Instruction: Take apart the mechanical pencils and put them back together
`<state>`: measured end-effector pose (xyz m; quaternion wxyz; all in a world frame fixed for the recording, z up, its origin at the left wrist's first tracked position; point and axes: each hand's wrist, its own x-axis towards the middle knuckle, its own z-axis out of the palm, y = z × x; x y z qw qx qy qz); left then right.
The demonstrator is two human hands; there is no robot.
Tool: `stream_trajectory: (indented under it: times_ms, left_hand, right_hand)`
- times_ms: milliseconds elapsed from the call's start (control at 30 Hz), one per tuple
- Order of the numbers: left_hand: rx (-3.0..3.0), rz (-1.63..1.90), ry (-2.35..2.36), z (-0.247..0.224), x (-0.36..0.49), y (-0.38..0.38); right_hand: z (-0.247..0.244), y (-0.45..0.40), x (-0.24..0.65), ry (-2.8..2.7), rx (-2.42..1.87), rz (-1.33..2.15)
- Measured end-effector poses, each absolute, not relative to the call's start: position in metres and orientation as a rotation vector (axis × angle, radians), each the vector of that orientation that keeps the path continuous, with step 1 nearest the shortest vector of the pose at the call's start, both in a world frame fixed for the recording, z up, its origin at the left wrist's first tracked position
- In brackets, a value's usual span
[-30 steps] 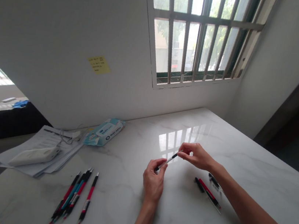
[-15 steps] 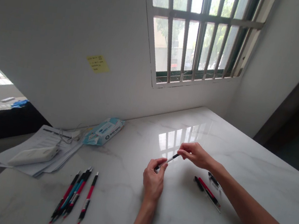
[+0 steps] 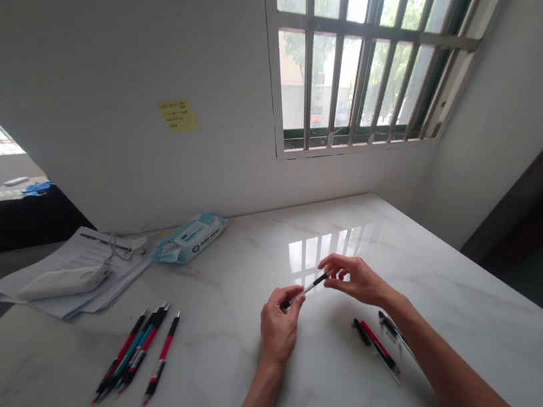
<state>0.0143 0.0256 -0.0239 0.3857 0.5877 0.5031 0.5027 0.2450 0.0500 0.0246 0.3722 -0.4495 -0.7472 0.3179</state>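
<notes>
Pinched in my left hand [image 3: 279, 322] is a slim pen [image 3: 310, 288] with a pale barrel and a black front section. It slants up to the right above the table. My right hand [image 3: 354, 279] is at the pen's far black end, with thumb and fingertips loosely about it and the other fingers spread. Below my right hand lie loose pen parts: a red barrel [image 3: 380, 347], a black piece [image 3: 361, 332] and a thin refill [image 3: 389, 366]. Near my right forearm is a black-and-clear piece [image 3: 388, 324], partly hidden by the arm.
Several red, teal and black pens [image 3: 134, 352] lie bunched at left, with one red pen [image 3: 161, 360] beside them. Farther back are a wipes pack [image 3: 190, 239], papers [image 3: 55, 254] and a white device [image 3: 66, 282]. A wall and barred window edge the marble table [image 3: 219, 358].
The fingers of my right hand have loosened and spread at the pen's end, where they were pinched together. My left hand keeps its hold, almost still.
</notes>
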Motion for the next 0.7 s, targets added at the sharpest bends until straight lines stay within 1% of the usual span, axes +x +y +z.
stream_trajectory:
  times_ms: [67, 267, 433, 700]
  left_hand:
    - [1.5, 1.279, 1.287, -0.0243, 0.0141, 0.0257]
    - [1.52, 1.264, 1.268, -0.0219, 0.015, 0.0246]
    - [1.511, 1.244, 1.284, -0.0231, 0.0141, 0.0262]
    - [1.471, 1.181, 1.287, -0.0181, 0.0116, 0.0224]
  right_hand:
    - [0.0256, 0.0502, 0.245, -1.915, -1.117, 0.818]
    - [0.0221, 0.0535, 0.2466, -1.948, -1.263, 0.78]
    - [0.0223, 0.0535, 0.2457, -1.919, -1.151, 0.834]
    - [0.0172, 0.0525, 0.242, -1.962, -1.326, 0.795]
